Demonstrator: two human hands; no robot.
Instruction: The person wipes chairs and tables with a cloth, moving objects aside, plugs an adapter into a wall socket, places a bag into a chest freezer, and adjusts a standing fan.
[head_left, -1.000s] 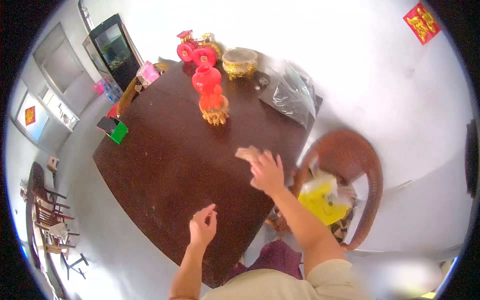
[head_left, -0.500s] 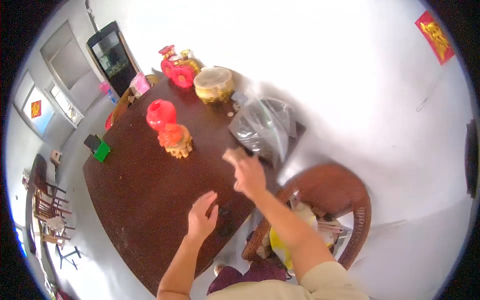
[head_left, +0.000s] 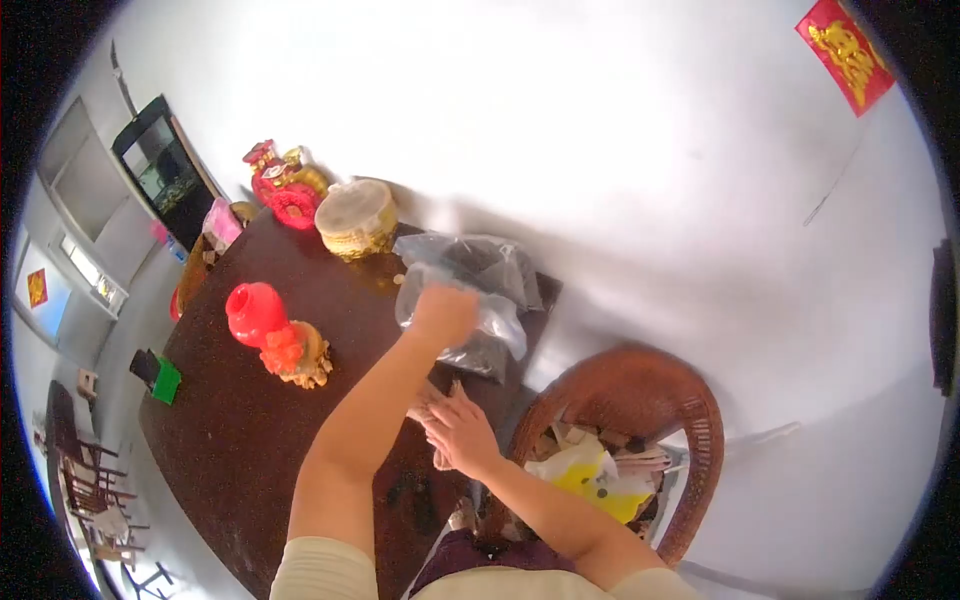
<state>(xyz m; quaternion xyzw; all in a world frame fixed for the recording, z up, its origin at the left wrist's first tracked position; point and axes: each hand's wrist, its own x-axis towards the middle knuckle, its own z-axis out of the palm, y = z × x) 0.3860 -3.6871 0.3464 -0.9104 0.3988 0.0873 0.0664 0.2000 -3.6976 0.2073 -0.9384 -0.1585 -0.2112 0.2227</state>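
Note:
A clear plastic bag lies near the table's right edge, over a darker grey bag. My left hand reaches across my right arm and is closed on the clear plastic, with the fingertips hidden and slightly blurred. Lower down, my right hand is held palm down at the dark table, fingers stretched out. A brownish patch shows beside those fingers; whether it is an object or a reflection I cannot tell.
A red gourd-shaped ornament on a carved stand occupies the table's left half. Behind are a gold drum-shaped box and red-and-gold ornaments. A green box sits at the left edge. A wicker chair holding papers adjoins the table.
My left hand has moved up and right, across my right arm, onto the clear bag. My right hand has drawn down and back. The view has shifted, and the clear bag's shape has changed.

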